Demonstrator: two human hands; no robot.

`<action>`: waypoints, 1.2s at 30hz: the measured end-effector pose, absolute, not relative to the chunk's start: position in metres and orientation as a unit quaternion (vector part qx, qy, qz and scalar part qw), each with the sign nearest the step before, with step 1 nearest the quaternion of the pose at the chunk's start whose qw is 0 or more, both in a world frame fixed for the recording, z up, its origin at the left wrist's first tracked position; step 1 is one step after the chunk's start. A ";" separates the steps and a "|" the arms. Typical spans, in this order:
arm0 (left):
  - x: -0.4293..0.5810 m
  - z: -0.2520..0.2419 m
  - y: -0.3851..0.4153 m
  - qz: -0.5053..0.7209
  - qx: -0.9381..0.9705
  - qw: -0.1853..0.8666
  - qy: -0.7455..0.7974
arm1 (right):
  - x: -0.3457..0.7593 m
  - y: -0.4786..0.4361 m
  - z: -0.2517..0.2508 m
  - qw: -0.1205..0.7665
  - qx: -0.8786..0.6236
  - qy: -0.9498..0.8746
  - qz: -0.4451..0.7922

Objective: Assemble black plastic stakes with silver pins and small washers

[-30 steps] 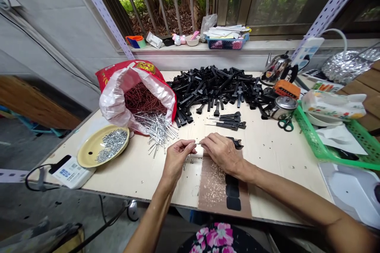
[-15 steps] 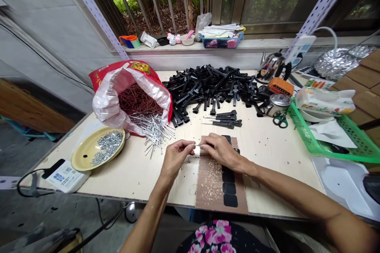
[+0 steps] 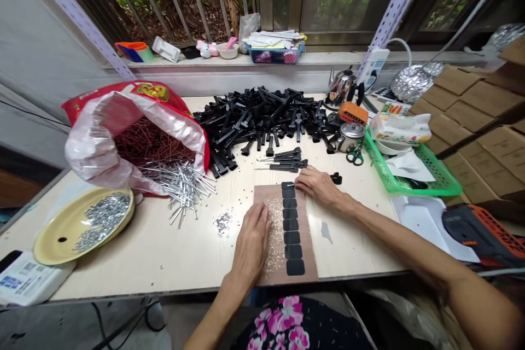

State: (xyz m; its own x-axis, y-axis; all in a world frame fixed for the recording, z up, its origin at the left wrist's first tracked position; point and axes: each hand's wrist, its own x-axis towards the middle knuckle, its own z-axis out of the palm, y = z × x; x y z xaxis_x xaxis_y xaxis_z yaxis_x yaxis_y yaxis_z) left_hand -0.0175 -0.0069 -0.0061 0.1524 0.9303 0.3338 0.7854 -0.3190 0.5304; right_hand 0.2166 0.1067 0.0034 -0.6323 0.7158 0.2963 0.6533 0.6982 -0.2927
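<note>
My left hand (image 3: 252, 238) lies flat, palm down, over the left edge of a brown sheet (image 3: 309, 262), with nothing visible in it. A column of rounded black patches (image 3: 292, 238) runs down the sheet, with pale crumbs beside it. At the topmost patch, my right hand (image 3: 318, 185) pinches a small silver pin-like piece (image 3: 290, 185); its exact kind is too small to tell. Just beyond the right fingers lie several black plastic parts (image 3: 287, 159) with thin metal shafts sticking out to the left. Left of my left hand is a scatter of tiny silver pieces (image 3: 223, 222).
A heap of black plastic parts (image 3: 262, 115) spans the back. At left, a red and white sack (image 3: 90, 142) spills long metal nails or screws (image 3: 186, 188) near a yellow bowl (image 3: 45, 240) of small metal pieces. Scissors (image 3: 355, 157) and a green basket (image 3: 381, 172) are at right.
My hands, together over the sheet before, are now apart: the left came down flat on its left edge, the right moved to the top patch. The view shifted right.
</note>
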 end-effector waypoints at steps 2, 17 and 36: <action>-0.015 -0.019 -0.010 0.285 0.771 0.083 0.563 | 0.218 0.094 -0.002 0.194 -0.311 -0.926 0.089; -0.017 -0.029 -0.009 0.255 0.798 0.038 0.545 | 0.214 0.062 0.013 0.172 -0.200 -0.957 0.120; -0.018 -0.030 -0.010 0.234 0.805 0.026 0.544 | 0.214 0.062 0.001 0.173 -0.250 -0.942 0.145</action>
State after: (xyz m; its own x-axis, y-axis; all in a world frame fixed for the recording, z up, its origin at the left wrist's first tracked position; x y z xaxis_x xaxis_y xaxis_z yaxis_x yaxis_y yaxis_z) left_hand -0.0177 -0.0100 -0.0300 0.2977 0.8888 0.3484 0.8645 -0.4058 0.2967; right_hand 0.2139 0.0617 0.0015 -0.8151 0.5213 0.2527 0.4214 0.8329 -0.3588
